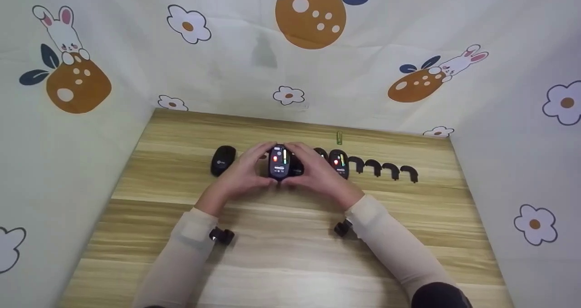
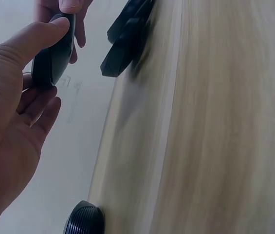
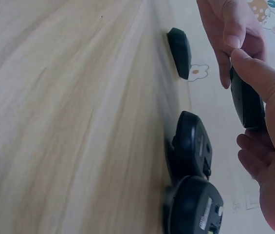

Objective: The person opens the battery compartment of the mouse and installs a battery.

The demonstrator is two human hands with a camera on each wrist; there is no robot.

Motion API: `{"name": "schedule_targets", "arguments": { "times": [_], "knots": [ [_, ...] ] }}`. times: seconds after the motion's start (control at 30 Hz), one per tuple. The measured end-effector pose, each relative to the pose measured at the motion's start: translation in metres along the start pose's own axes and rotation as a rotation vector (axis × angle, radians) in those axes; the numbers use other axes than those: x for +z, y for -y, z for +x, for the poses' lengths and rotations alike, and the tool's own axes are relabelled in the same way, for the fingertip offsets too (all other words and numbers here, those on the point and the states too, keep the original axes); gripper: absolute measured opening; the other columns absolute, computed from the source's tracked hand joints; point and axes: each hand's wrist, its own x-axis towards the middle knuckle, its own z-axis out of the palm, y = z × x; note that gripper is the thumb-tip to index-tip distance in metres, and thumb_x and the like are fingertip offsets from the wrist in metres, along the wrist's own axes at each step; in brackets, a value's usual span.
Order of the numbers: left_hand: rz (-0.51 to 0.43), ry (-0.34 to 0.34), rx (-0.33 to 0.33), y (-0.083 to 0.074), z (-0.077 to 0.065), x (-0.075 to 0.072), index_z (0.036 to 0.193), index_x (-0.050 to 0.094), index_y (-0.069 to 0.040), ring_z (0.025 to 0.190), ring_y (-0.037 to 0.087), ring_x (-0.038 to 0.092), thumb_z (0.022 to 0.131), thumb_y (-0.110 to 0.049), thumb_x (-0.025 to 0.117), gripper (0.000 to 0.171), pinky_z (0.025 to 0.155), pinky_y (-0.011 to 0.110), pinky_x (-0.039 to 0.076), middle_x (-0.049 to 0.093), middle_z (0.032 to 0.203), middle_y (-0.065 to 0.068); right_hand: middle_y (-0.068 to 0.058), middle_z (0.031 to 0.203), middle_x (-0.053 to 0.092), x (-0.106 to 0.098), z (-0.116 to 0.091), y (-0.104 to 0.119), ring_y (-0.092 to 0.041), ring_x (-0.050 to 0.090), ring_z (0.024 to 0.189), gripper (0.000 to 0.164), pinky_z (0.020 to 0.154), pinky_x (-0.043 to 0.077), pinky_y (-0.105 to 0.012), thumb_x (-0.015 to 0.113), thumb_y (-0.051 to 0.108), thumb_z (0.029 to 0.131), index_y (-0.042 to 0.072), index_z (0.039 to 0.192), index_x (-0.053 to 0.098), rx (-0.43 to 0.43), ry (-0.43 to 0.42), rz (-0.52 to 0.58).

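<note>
A black computer mouse [image 1: 279,165] is held up between both hands, its underside towards the head camera. A red light glows on that underside, and a battery [image 1: 285,156] lies in its uncovered slot. My left hand [image 1: 243,172] pinches one side of the mouse, with the thumb on the near end and fingers at the far end. My right hand [image 1: 320,174] grips the other side in the same way. In the left wrist view the held mouse [image 2: 54,58] appears edge-on, lifted off the table. The right wrist view also shows the mouse [image 3: 247,102] between both hands.
Another black mouse [image 1: 223,159] rests top up at the left. Behind and beside my right hand lie more upturned mice, one with a red light [image 1: 338,163]. Several curved black covers [image 1: 373,167] line the right. A green battery [image 1: 339,138] lies near the back cloth.
</note>
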Motion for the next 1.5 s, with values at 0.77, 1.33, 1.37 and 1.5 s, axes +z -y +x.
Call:
{"name": "schedule_targets", "arguments": {
  "times": [0.77,1.33,1.37,1.5],
  "knots": [
    [0.12,0.037,-0.084,0.018,0.008,0.0,0.164,0.048,-0.004,0.15,0.036,0.052,0.082,-0.017,0.099,0.098,0.129,0.052,0.038,0.052,0.162,0.013,-0.009,0.156,0.062,0.023,0.023,-0.014,-0.028,0.052,0.146,0.098,0.128,0.039,-0.043,0.098,0.045,0.082,0.008,0.162,0.053,0.052,0.041,-0.083],
    [0.174,0.08,-0.08,0.027,0.012,0.006,0.163,0.049,-0.002,0.147,0.038,0.054,0.083,-0.018,0.099,0.096,0.128,0.052,0.039,0.053,0.16,0.017,-0.009,0.151,0.067,0.029,0.026,-0.013,-0.03,0.052,0.145,0.098,0.127,0.038,-0.047,0.101,0.051,0.076,0.009,0.155,0.06,0.079,0.058,-0.185],
    [0.177,0.082,-0.08,0.028,0.013,0.006,0.163,0.049,-0.002,0.147,0.038,0.054,0.083,-0.018,0.098,0.096,0.128,0.052,0.039,0.053,0.16,0.017,-0.008,0.15,0.067,0.029,0.026,-0.013,-0.03,0.052,0.145,0.098,0.127,0.037,-0.047,0.101,0.051,0.076,0.01,0.155,0.061,0.082,0.06,-0.19],
    [0.187,0.086,-0.079,0.027,0.013,0.007,0.163,0.05,-0.003,0.146,0.037,0.055,0.083,-0.019,0.098,0.095,0.127,0.051,0.04,0.054,0.159,0.016,-0.008,0.149,0.068,0.03,0.027,-0.013,-0.031,0.052,0.145,0.097,0.128,0.035,-0.046,0.1,0.052,0.076,0.01,0.154,0.062,0.088,0.068,-0.217]
  ]
}}
